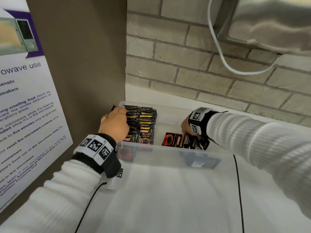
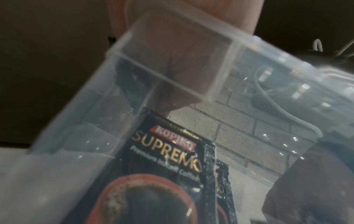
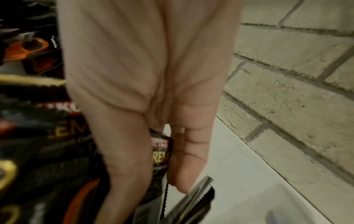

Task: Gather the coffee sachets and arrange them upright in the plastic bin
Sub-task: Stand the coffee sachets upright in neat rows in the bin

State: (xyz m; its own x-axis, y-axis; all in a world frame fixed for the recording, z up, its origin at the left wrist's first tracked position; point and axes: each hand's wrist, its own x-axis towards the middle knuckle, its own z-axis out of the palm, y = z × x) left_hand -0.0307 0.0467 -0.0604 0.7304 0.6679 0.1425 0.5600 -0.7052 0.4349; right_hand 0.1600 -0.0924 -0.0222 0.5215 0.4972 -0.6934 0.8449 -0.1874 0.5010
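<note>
1. two hands in the plastic bin [image 1: 168,158], one at each end.
2. left hand [image 1: 115,125]: knuckles up, fingers curled down over the row of upright sachets [image 1: 143,120] at the bin's left end. fingertips hidden behind the packs, so cannot tell whether gripping or just pressing.
3. left wrist view: palm [image 2: 182,60] seen through the clear bin corner [image 2: 122,50], right above the front sachet [image 2: 168,159], printed "kopiko supremo", standing on end against the near wall.
4. upright row runs from just under the left palm back to the far wall, packed face to face, serrated tops up.
5. right hand [image 1: 186,128]: reaching down at the bin's right side, thumb [image 3: 122,151] and fingers [image 3: 189,159] closed together, pinching a sachet [image 3: 160,153] between them, label facing the camera.
6. loose sachets [image 1: 175,139] lying flat and tilted on the bin floor, just left of and under the right fingertips; another serrated edge [image 3: 203,186] touching below the fingertips.
7. in the right wrist view, more packs [image 3: 38,136] piled left of the thumb, blurred.
8. open bin floor between the two hands, nearer the far wall.
9. beyond both hands: brick wall [image 1: 202,73] with white cable [image 1: 218,47]. left of the left hand: brown panel [image 1: 84,64] with microwave notice [image 1: 25,106].
10. both wrists banded with black-and-white marker cuffs [image 1: 94,147], white knit sleeves [image 1: 252,140].
</note>
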